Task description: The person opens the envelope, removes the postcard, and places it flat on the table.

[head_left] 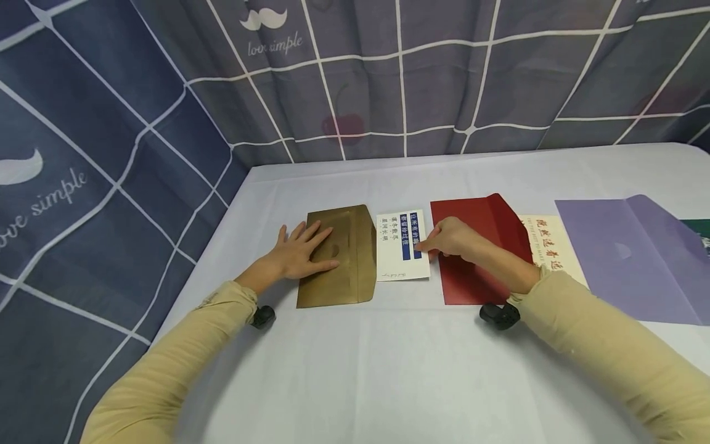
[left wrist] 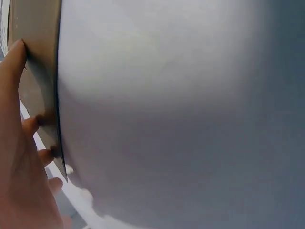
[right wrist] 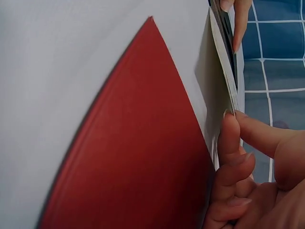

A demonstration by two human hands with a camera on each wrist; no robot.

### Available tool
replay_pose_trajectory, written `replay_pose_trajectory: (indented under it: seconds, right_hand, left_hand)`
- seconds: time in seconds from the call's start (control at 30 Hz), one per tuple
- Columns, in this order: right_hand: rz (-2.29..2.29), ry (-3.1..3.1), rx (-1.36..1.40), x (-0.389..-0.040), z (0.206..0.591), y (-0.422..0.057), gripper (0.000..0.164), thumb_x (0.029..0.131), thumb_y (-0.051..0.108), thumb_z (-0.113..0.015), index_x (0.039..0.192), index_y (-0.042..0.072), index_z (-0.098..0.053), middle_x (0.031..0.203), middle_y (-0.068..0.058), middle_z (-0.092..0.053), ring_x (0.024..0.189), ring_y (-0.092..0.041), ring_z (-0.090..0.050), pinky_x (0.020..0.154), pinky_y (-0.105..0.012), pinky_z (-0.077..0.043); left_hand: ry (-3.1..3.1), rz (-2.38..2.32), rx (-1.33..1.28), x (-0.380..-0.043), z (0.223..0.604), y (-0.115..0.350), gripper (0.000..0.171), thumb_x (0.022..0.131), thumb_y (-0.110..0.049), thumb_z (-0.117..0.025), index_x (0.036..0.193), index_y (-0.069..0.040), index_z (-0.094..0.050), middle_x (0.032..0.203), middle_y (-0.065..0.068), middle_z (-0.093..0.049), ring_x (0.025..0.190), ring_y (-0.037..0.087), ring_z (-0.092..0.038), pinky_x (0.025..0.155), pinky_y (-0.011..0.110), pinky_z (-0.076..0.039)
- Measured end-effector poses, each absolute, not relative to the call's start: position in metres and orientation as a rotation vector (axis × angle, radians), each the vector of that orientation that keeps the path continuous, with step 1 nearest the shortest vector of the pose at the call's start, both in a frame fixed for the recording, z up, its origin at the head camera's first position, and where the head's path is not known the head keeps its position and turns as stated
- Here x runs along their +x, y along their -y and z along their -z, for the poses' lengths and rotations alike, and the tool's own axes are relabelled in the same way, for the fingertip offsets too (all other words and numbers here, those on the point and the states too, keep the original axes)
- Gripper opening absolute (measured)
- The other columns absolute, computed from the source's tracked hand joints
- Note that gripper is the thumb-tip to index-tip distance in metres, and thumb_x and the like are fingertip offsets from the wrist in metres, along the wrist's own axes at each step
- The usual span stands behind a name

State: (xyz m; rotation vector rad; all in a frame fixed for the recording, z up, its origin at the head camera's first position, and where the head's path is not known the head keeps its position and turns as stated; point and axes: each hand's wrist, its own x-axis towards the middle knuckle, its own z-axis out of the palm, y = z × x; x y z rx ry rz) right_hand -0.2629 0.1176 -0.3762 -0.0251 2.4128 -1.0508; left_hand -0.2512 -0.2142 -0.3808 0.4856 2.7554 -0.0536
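My left hand (head_left: 298,251) lies spread on the gold-brown envelope (head_left: 333,287), its straight fingers resting on the left half of the paper. The envelope's flap points right, beside a white card (head_left: 392,262) printed with dark blue blocks and black characters. With thumb and index finger, my right hand (head_left: 452,237) pinches the card's right edge. In the right wrist view that edge of the card (right wrist: 220,45) is raised off the table, and the other fingers are curled under the hand. Beneath the right hand lies a red envelope (head_left: 466,287), flap to the right.
Further right, a cream card (head_left: 554,246) with red characters lies partly under the right forearm. A lavender envelope (head_left: 627,265) and a dark green item (head_left: 697,228) are at the far right. All rest on a white tablecloth (head_left: 388,370), with checked curtains (head_left: 366,74) behind and at left.
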Motion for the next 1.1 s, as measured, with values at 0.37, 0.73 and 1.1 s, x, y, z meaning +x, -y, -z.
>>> replay_pose_trajectory:
  seconds: [0.37, 0.73, 1.1]
  right_hand:
    - [1.098, -2.436, -0.099, -0.261, 0.378, -0.122, 0.03, 0.085, 0.018, -0.073, 0.096, -0.002, -0.053, 0.068, -0.006, -0.067, 0.066, -0.016, -0.053, 0.06, -0.029, -0.036]
    - [1.041, -2.512, -0.117, -0.261, 0.381, -0.122, 0.032, 0.085, 0.016, -0.072, 0.096, 0.0, -0.048, 0.068, -0.009, -0.064, 0.064, -0.019, -0.055, 0.061, -0.031, -0.035]
    - [0.834, -2.598, -0.125, -0.259, 0.375, -0.116, 0.033, 0.085, 0.023, -0.071, 0.098, 0.003, -0.048, 0.066, -0.004, -0.065, 0.077, -0.024, -0.057, 0.066, -0.038, -0.034]
  left_hand:
    - [-2.737, -0.042, 0.502, -0.252, 0.38, 0.222, 0.086, 0.09, -0.067, -0.042, 0.155, -0.023, -0.009, 0.159, 0.008, 0.0, 0.142, 0.038, 0.0, 0.106, 0.063, 0.007]
    - [-2.73, -0.043, 0.534, -0.261, 0.383, 0.194, 0.086, 0.089, -0.071, -0.038, 0.155, -0.027, -0.007, 0.159, 0.004, 0.003, 0.143, 0.033, 0.005, 0.107, 0.059, 0.009]
    - [-2.711, -0.024, 0.55, -0.269, 0.383, 0.172, 0.088, 0.087, -0.074, -0.038, 0.155, -0.029, -0.006, 0.159, 0.003, 0.004, 0.143, 0.031, 0.006, 0.108, 0.058, 0.009]
